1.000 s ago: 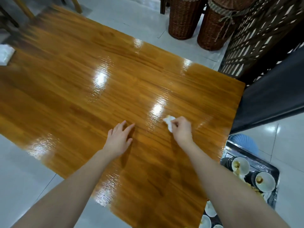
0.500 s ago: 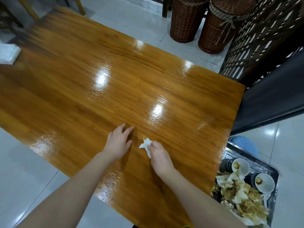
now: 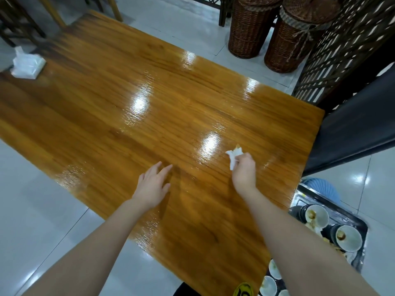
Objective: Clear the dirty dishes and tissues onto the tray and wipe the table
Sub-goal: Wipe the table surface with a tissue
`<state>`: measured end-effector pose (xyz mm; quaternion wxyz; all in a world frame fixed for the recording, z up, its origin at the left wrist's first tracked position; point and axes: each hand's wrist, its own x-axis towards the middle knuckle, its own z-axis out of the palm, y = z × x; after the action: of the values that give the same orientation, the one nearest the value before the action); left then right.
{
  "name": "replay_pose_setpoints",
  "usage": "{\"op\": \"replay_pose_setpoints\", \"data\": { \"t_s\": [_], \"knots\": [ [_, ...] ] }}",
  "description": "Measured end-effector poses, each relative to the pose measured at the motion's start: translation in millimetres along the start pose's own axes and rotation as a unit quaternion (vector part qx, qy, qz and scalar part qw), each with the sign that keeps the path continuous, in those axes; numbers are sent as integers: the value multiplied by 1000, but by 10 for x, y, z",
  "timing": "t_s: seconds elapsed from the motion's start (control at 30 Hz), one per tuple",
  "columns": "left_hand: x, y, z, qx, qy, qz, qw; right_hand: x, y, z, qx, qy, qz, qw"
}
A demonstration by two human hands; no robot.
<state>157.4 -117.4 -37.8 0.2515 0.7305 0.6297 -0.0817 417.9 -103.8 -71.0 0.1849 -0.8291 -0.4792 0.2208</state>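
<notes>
- A soft white tissue pack point(image 3: 27, 64) in crinkled plastic sits at the far left edge of the table point(image 3: 132, 67).
- The table is a rectangle of glossy, honey-coloured wood planks. Its grain runs lengthwise and bright lamp glare lies in oval patches.
- The left hand point(image 3: 152, 186) lies flat on the wood, fingers straight and slightly spread, holding nothing.
- A crumpled white tissue point(image 3: 234, 155), stained yellowish at its tip, is pressed to the table just right of a glare patch.
- The right hand point(image 3: 244, 169) pinches that tissue, fingers curled round it.
- Two tall dark-brown wicker baskets point(image 3: 250, 28) stand on the tiled floor beyond the table.
- A shiny metal tray point(image 3: 339, 213) sits low at the right and carries round white bowls point(image 3: 348, 238) smeared with brown sauce.
- Half a second ago the right hand and tissue were close beside the left hand. Now they are farther right and farther from the near edge. The left hand has kept its place.
- The right forearm now covers the heap of used tissues seen on the tray then.
- The frame edge cuts off the small dishes point(image 3: 274, 272) at the bottom, and the tray's near end is hidden.
</notes>
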Motion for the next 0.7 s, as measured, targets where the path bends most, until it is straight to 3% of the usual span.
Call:
{"op": "replay_pose_setpoints", "data": {
  "t_s": [0.2,0.33,0.7],
  "knots": [
    [-146,97,23,5,-3,-1,1000,-1060,-126,351,-33,-157,-207,965],
    [-269,276,66,15,-2,3,1000,-1315,75,325,-46,-202,-211,955],
    [-864,1142,434,-13,19,28,999,-1309,1069,-926,41,-36,-128,990]
  ]
}}
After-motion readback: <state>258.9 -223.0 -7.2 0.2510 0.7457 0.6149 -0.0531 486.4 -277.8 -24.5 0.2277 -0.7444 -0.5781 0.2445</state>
